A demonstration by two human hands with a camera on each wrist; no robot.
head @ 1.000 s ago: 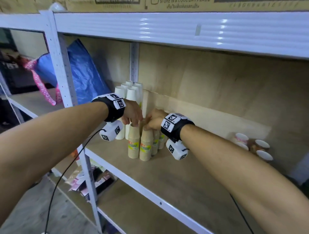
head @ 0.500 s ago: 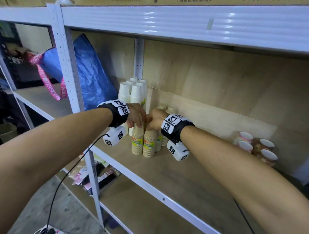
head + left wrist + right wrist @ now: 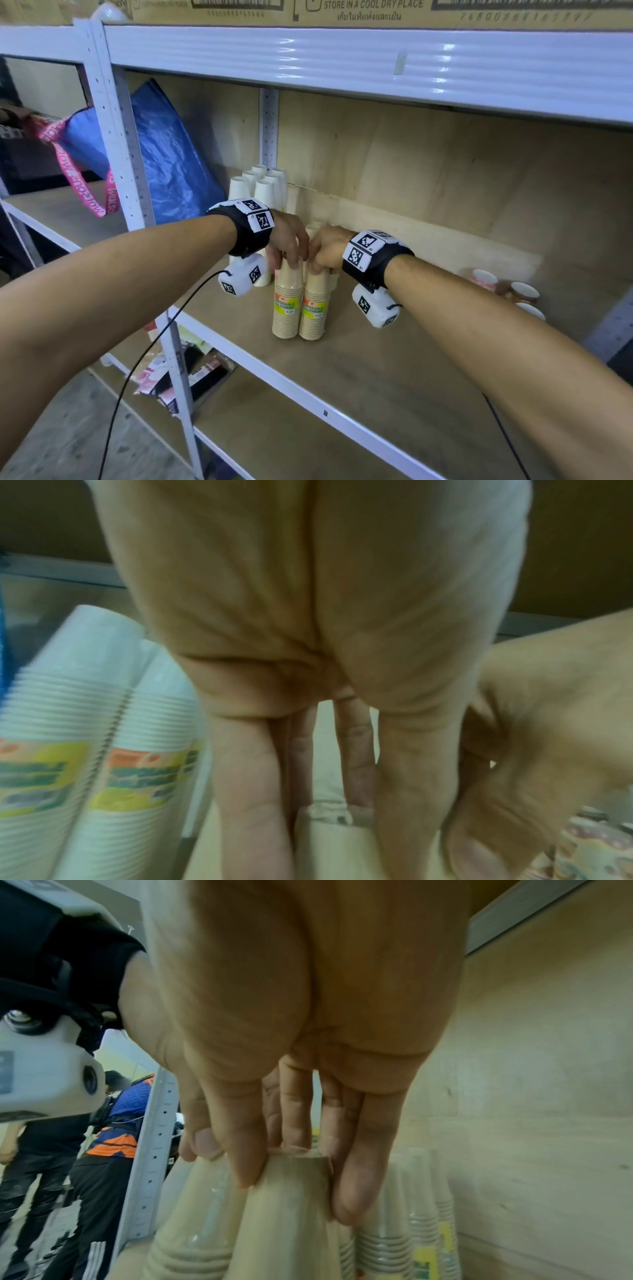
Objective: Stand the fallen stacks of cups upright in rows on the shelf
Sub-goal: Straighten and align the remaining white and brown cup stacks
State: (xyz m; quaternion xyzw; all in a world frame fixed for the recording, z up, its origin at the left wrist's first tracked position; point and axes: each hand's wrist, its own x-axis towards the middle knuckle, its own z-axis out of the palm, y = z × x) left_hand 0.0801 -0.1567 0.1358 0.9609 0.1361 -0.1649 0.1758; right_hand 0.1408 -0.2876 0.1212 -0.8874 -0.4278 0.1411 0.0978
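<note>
Two beige cup stacks stand upright side by side near the shelf's front edge. My left hand grips the top of the left beige stack, its fingers down the sides. My right hand grips the top of the right beige stack; in the right wrist view its fingers clasp that top. More beige stacks stand behind them, mostly hidden. White cup stacks stand upright at the back. Fallen patterned cup stacks lie at the right on the wooden shelf.
A blue bag with pink straps leans in the bay to the left of the white upright post. The shelf above hangs low over my hands. People stand in the aisle behind. Magazines lie on the lower shelf.
Both hands stay on the tops of the two front beige stacks. The view has moved closer and slightly left; the stacks stand in the same place.
</note>
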